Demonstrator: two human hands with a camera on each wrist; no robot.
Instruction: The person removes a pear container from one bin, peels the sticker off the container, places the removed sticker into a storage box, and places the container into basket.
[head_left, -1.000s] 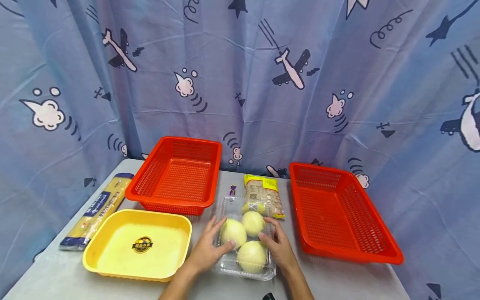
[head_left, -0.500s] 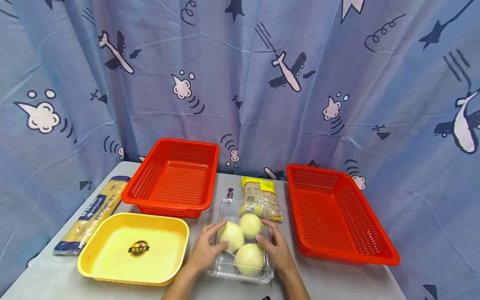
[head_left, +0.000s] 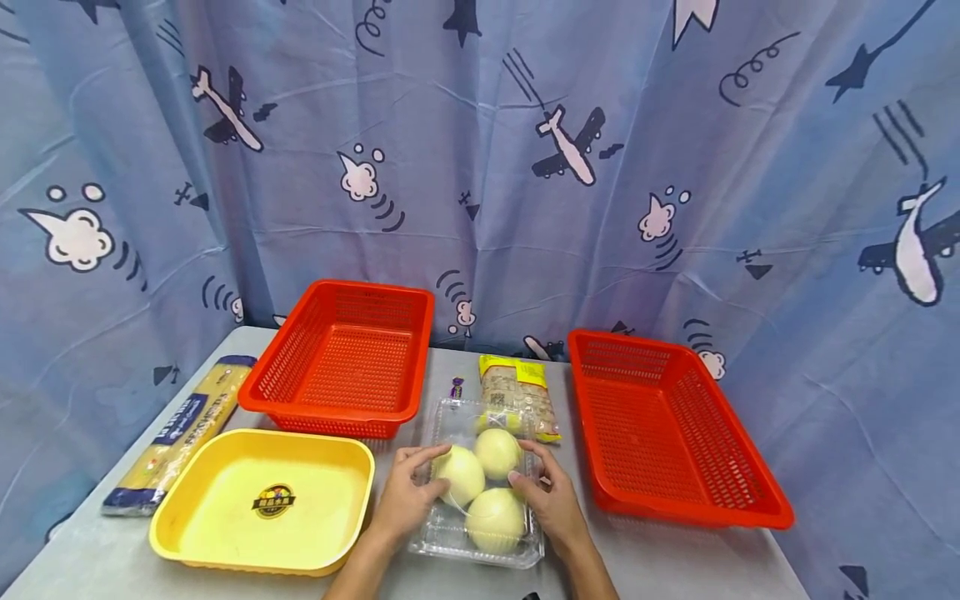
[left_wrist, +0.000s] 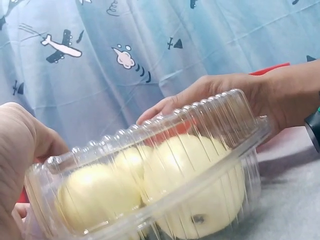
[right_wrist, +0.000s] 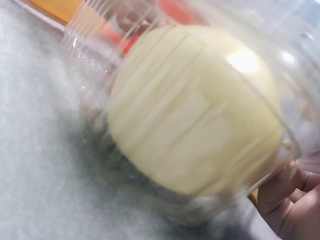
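A clear plastic clamshell box with ribbed sides lies between my hands near the table's front. Three pale yellow, round fruits show through its lid; their exact kind is unclear. With thumb and fingers my left hand grips the box's left side, and my right hand holds the opposite side. In the left wrist view, the right hand lies behind the box's ribbed wall. One fruit fills much of the blurred right wrist view. Whether the box's underside touches the table cannot be told.
Red baskets stand at back left and right. A yellow tray sits left of the box, beside a long pasta packet. Behind the box lie a yellow-topped bag and a small purple-wrapped candy.
The head view has shifted slightly, so the scene sits a little lower and further left. My left fingers have drawn in closer along the box's side. The box keeps its place among the other things.
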